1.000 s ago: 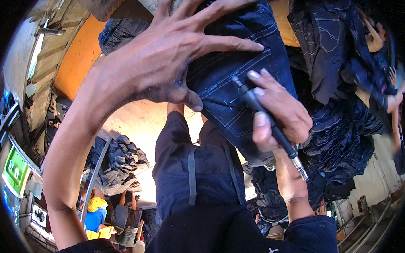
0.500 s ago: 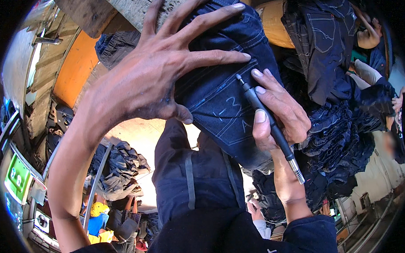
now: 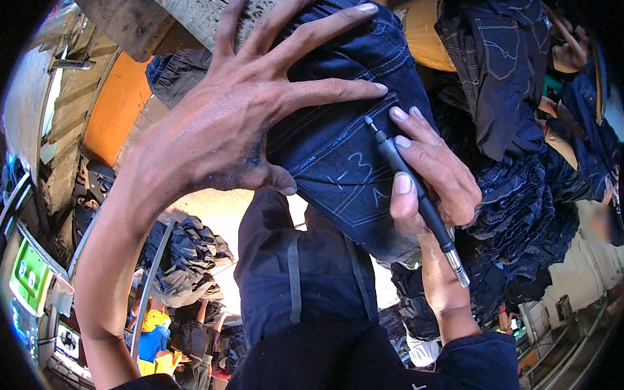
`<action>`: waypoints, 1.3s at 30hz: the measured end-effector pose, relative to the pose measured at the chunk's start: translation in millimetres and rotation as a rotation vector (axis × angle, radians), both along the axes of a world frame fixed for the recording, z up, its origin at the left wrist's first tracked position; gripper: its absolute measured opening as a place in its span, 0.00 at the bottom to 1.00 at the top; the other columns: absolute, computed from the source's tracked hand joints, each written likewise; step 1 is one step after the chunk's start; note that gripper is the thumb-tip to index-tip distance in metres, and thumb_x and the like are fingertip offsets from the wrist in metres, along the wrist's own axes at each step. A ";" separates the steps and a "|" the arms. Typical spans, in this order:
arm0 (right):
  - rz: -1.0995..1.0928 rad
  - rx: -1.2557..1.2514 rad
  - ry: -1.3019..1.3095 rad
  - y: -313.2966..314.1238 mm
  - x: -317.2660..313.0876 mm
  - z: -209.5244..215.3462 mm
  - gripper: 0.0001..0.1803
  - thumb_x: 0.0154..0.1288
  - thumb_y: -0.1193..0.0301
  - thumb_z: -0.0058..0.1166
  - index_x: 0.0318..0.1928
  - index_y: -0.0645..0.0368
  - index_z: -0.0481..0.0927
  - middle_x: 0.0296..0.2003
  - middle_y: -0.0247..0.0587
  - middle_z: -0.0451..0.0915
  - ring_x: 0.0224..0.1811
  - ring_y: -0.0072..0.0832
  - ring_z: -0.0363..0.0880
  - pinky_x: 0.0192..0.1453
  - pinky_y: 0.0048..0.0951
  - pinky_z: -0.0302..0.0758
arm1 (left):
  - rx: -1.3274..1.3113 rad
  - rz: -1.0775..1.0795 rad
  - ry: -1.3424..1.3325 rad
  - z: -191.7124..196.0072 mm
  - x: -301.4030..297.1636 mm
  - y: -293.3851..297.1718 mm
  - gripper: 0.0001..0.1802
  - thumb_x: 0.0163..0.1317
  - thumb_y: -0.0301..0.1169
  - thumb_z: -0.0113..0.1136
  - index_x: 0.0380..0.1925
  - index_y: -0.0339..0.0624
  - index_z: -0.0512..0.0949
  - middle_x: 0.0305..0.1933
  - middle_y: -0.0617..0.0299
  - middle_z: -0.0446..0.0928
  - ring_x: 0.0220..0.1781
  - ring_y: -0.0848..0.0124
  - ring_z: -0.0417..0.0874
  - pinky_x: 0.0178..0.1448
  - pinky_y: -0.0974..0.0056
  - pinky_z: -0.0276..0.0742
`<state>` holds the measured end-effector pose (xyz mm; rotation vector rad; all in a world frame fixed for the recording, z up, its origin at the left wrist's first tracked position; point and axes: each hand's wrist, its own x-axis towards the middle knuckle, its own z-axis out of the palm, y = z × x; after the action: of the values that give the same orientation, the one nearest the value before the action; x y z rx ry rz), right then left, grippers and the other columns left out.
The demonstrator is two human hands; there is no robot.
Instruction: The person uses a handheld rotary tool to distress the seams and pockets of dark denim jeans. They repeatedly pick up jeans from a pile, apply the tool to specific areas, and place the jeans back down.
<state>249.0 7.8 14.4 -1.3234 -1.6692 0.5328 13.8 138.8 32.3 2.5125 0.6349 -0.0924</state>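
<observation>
Two hands are at work in front of me, both on one pair of dark blue jeans (image 3: 338,153). Nearest to me is my own dark trouser leg (image 3: 294,278), running up the middle of the view beneath the work. Just beyond it, my right hand (image 3: 428,177) is closed around a black pen-shaped tool (image 3: 415,191) with a metal end at the bottom; thumb and fingers pinch the barrel, and its tip rests on the denim near a seam. Pale marks and stitched lines show on the cloth beside the tip. My left hand (image 3: 254,121) is spread wide, fingers splayed flat across the jeans, pressing them down; it holds nothing. The jeans lie draped over the edge of a rough grey surface (image 3: 202,13), under my left palm and between the two hands.

Farther out on the right, more dark jeans (image 3: 506,57) hang and lie in a heap (image 3: 525,208). Low on the left, another bundle of dark clothing (image 3: 183,254) lies piled, but I cannot tell whether it is in a bin or loose on the floor. At the far left edge is a green panel (image 3: 29,273), and behind it an orange wall (image 3: 116,105).
</observation>
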 end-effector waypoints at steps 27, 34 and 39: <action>-0.953 0.042 0.068 -190.4 22.3 13.3 0.13 0.75 0.63 0.62 0.54 0.54 0.83 0.47 0.48 0.86 0.51 0.50 0.86 0.58 0.45 0.81 | -0.825 0.809 -0.383 12.0 -5.7 11.8 0.24 0.72 0.42 0.73 0.57 0.31 0.87 0.49 0.57 0.88 0.47 0.69 0.86 0.55 0.60 0.83; -1.163 0.123 -0.102 -275.2 77.0 16.0 0.20 0.52 0.78 0.60 0.48 0.52 0.83 0.41 0.49 0.85 0.44 0.54 0.84 0.50 0.49 0.80 | -0.392 0.498 -0.362 7.4 50.4 -47.5 0.16 0.71 0.35 0.73 0.47 0.30 0.89 0.42 0.62 0.87 0.45 0.72 0.84 0.54 0.64 0.79; -1.614 -0.119 -0.451 -451.5 103.6 22.7 0.13 0.64 0.75 0.59 0.49 0.53 0.88 0.41 0.46 0.88 0.43 0.44 0.87 0.49 0.44 0.82 | -0.963 0.458 -0.296 37.0 137.6 -266.6 0.21 0.70 0.35 0.78 0.54 0.30 0.86 0.43 0.65 0.86 0.42 0.75 0.83 0.49 0.67 0.81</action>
<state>352.6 -443.7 37.0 -2.4202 -0.3929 -0.6739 151.4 -127.8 69.3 1.3898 0.7797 0.1186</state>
